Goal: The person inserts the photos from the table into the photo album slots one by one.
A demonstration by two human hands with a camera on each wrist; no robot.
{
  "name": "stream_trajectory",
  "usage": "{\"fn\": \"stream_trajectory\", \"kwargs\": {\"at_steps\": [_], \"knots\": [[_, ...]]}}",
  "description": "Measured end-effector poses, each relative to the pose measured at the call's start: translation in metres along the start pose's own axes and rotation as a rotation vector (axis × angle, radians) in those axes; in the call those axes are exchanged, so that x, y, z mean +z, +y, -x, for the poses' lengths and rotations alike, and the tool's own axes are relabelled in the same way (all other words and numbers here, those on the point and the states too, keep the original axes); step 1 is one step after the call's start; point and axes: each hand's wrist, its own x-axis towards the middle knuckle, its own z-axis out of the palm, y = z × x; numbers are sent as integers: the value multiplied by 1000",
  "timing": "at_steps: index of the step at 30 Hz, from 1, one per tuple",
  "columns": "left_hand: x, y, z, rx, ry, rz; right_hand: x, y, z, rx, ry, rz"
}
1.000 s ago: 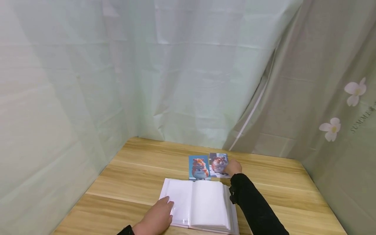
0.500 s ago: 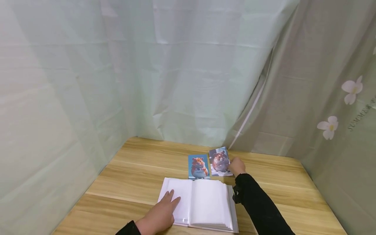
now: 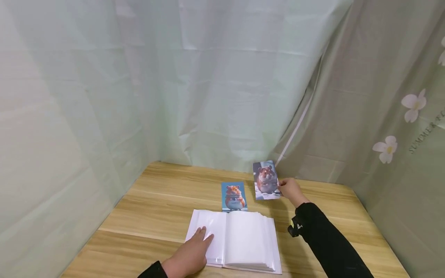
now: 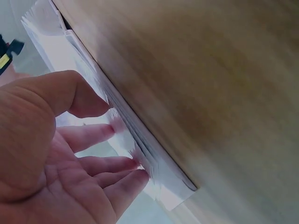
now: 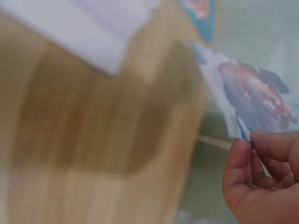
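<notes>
Between thumb and fingers my right hand (image 3: 291,190) pinches the lower right edge of a hamster picture card (image 3: 266,180), held up off the table; in the right wrist view the thumb and fingers meet at a corner of the card (image 5: 254,95). My left hand (image 3: 189,253) rests on the left page of an open photo album (image 3: 247,239), its fingers spread. The left wrist view shows the fingertips (image 4: 140,175) against the album's page sleeves (image 4: 140,140). A second hamster card (image 3: 234,196), with a blue background, lies just beyond the album's top edge.
The wooden table (image 3: 149,204) carries the album near its front edge. Pale curtains (image 3: 222,85) hang behind and at both sides, and the right one bears printed white flowers (image 3: 386,148).
My right hand has lifted the greyish hamster card off the table, up and to the right, away from the blue card. My left hand has shifted further onto the left page, fingers spreading.
</notes>
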Motion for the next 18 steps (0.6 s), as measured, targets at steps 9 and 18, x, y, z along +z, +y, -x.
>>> {"fn": "stream_trajectory", "kwargs": {"at_steps": [9,18], "knots": [[-2,5,2,17,35,-69,47,-54,0,127,-124,-552],[5,8,-1,60,71,-145,135,-98,9,264,-291,-761]]}}
